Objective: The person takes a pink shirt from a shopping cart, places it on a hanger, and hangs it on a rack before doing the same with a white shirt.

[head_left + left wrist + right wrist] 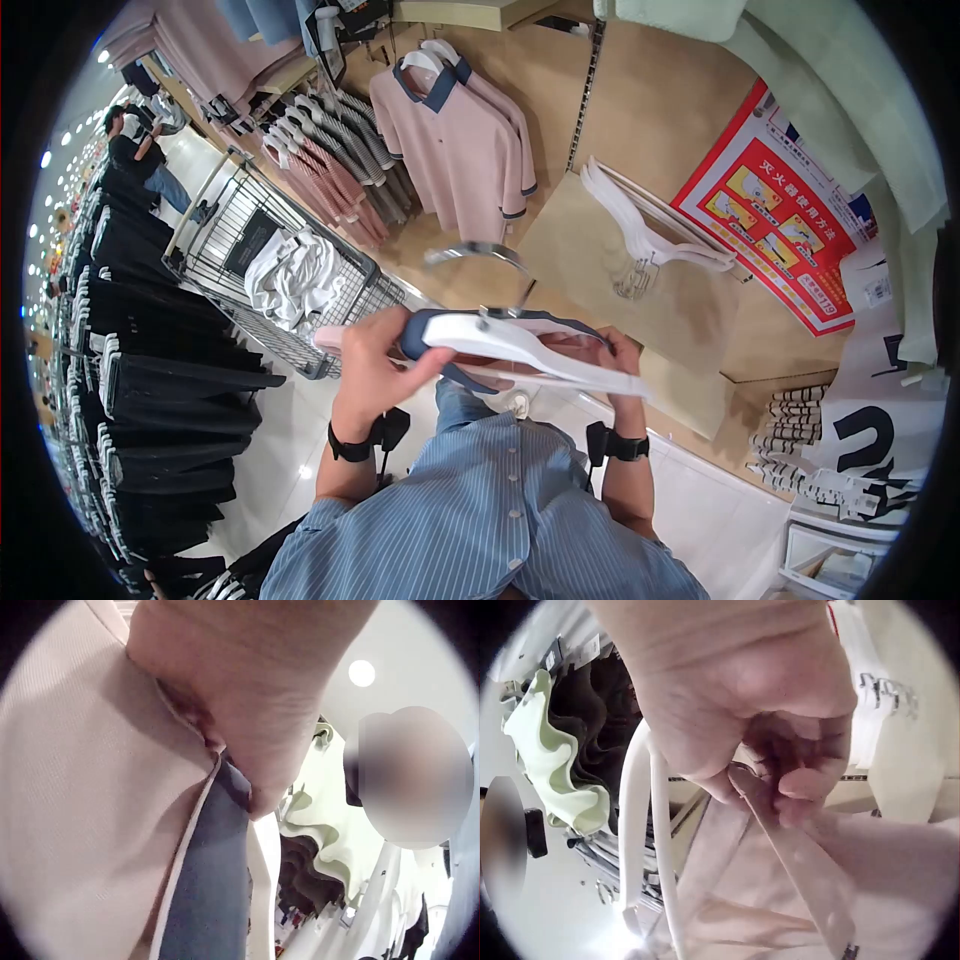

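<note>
A pink polo shirt (335, 340) with a navy collar (420, 335) is held up in front of the body. My left hand (375, 370) grips it at the collar side, thumb pointing inward. In the left wrist view, that hand's fingers curl at the pink cloth (82, 787) beside the navy band (214, 862). With curled fingers, my right hand (757, 705) pinches the shirt's pink edge strip (795, 862). A white hanger (530, 355) with a metal hook (515, 265) lies across the neck opening, between both hands.
Pink polos (450, 150) hang on the wall ahead. White hangers (640, 220) lie on a beige shelf (600, 280). A cart (310, 350) with white cloth (300, 280) stands left, near racks of dark clothes (170, 400). Another person (140, 150) stands far left.
</note>
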`<state>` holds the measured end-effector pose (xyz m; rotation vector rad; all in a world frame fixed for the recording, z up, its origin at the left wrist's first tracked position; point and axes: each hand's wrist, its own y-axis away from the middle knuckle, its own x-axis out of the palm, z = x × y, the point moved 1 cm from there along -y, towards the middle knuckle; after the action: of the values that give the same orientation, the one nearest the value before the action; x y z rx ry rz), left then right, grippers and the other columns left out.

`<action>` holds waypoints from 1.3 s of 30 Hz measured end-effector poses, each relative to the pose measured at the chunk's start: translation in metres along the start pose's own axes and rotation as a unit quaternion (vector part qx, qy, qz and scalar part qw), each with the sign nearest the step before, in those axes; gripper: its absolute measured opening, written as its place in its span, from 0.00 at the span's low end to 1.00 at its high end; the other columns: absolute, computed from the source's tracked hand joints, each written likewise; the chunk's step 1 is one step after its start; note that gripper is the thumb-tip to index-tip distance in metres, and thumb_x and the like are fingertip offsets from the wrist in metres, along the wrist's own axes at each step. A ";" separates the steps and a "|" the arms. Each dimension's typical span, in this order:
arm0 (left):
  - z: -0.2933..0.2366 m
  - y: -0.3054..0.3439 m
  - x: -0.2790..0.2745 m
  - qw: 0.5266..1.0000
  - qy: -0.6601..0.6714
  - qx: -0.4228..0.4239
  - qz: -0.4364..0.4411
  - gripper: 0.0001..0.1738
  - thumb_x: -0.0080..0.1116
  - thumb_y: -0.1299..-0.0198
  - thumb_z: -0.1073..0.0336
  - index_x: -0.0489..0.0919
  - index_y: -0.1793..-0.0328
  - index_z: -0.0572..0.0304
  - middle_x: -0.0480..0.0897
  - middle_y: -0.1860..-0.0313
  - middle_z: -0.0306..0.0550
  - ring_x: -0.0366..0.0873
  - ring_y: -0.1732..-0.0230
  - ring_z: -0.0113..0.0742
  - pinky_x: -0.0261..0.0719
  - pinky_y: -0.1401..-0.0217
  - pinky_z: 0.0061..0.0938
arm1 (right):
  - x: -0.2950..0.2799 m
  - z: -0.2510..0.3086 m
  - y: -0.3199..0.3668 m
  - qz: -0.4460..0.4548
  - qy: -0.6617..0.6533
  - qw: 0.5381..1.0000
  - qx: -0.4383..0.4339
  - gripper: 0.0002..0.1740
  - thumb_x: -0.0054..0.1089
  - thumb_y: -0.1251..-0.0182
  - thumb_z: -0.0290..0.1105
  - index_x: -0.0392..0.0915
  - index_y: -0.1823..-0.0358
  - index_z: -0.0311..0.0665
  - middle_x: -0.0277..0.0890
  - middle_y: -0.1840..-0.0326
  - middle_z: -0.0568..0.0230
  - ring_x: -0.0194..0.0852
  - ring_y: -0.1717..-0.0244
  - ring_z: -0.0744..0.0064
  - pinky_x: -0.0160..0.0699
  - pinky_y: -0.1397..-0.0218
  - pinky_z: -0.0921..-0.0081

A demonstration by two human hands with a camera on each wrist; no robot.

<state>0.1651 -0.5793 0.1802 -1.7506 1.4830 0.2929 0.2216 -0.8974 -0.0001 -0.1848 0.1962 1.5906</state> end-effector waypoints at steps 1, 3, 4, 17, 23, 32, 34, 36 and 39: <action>0.007 0.003 -0.002 0.999 0.016 -0.037 -0.014 0.23 0.74 0.56 0.55 0.78 0.70 0.69 0.74 0.81 0.48 0.72 0.82 0.36 0.67 0.79 0.27 | -0.008 0.000 0.002 0.009 -0.070 0.997 -0.018 0.04 0.62 0.39 0.26 0.79 0.65 0.34 0.76 0.75 0.71 0.67 0.71 0.84 0.69 0.68 0.81; 0.015 0.007 -0.007 0.993 0.015 -0.115 0.001 0.22 0.73 0.52 0.55 0.77 0.69 0.70 0.72 0.81 0.41 0.67 0.81 0.24 0.64 0.79 0.21 | -0.014 0.024 0.005 0.006 -0.068 0.998 -0.006 0.02 0.60 0.38 0.26 0.76 0.67 0.36 0.73 0.73 0.73 0.66 0.73 0.87 0.64 0.72 0.85; 0.020 0.009 -0.007 0.993 0.022 -0.111 -0.018 0.22 0.73 0.51 0.55 0.76 0.70 0.69 0.70 0.81 0.38 0.64 0.80 0.23 0.61 0.79 0.20 | -0.017 0.027 0.005 0.002 -0.046 0.999 0.005 0.02 0.60 0.38 0.25 0.76 0.66 0.36 0.73 0.74 0.73 0.66 0.75 0.87 0.63 0.75 0.85; 0.061 0.008 0.006 0.990 -0.011 -0.118 -0.081 0.20 0.67 0.41 0.58 0.71 0.73 0.66 0.61 0.85 0.36 0.56 0.79 0.20 0.54 0.80 0.21 | -0.046 0.091 0.013 -0.082 0.102 0.991 -0.034 0.14 0.62 0.45 0.24 0.78 0.56 0.39 0.74 0.78 0.70 0.69 0.79 0.78 0.64 0.76 0.77; 0.050 -0.001 0.004 0.985 -0.091 -0.070 -0.126 0.18 0.71 0.46 0.60 0.75 0.68 0.68 0.68 0.83 0.46 0.63 0.80 0.34 0.63 0.77 0.27 | -0.039 0.098 0.022 -0.075 0.324 0.940 -0.080 0.14 0.62 0.47 0.28 0.76 0.57 0.43 0.77 0.76 0.57 0.79 0.74 0.57 0.75 0.69 0.66; 0.015 -0.006 0.030 0.981 -0.162 0.082 -0.064 0.23 0.76 0.58 0.54 0.76 0.70 0.64 0.74 0.77 0.50 0.73 0.75 0.50 0.70 0.71 0.37 | 0.023 0.164 0.074 0.144 0.072 0.980 -0.121 0.18 0.64 0.41 0.24 0.70 0.50 0.38 0.76 0.60 0.60 0.76 0.74 0.72 0.73 0.69 0.78; 0.014 -0.007 0.030 0.990 -0.127 0.043 -0.049 0.23 0.75 0.58 0.55 0.76 0.71 0.64 0.74 0.78 0.50 0.74 0.75 0.49 0.69 0.71 0.36 | 0.026 0.173 0.073 0.185 0.010 0.970 -0.156 0.17 0.64 0.40 0.25 0.71 0.50 0.37 0.77 0.57 0.59 0.78 0.71 0.68 0.76 0.65 0.76; 0.021 -0.007 0.020 0.995 -0.092 0.016 -0.043 0.23 0.75 0.58 0.55 0.75 0.71 0.65 0.75 0.78 0.50 0.74 0.75 0.48 0.70 0.71 0.35 | 0.005 0.173 0.065 0.168 -0.011 0.975 -0.147 0.19 0.66 0.40 0.27 0.71 0.49 0.36 0.80 0.58 0.58 0.81 0.66 0.61 0.79 0.61 0.72; 0.035 -0.008 0.003 0.999 -0.013 0.015 -0.040 0.23 0.74 0.58 0.54 0.76 0.70 0.66 0.75 0.78 0.50 0.75 0.75 0.46 0.70 0.70 0.33 | -0.026 0.171 0.042 -0.060 0.272 0.915 -0.293 0.27 0.73 0.49 0.32 0.74 0.47 0.36 0.75 0.43 0.54 0.79 0.54 0.56 0.78 0.51 0.68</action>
<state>0.1836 -0.5575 0.1592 -1.7698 1.3882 0.2502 0.1810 -0.8826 0.1724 -1.0945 0.1251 1.4052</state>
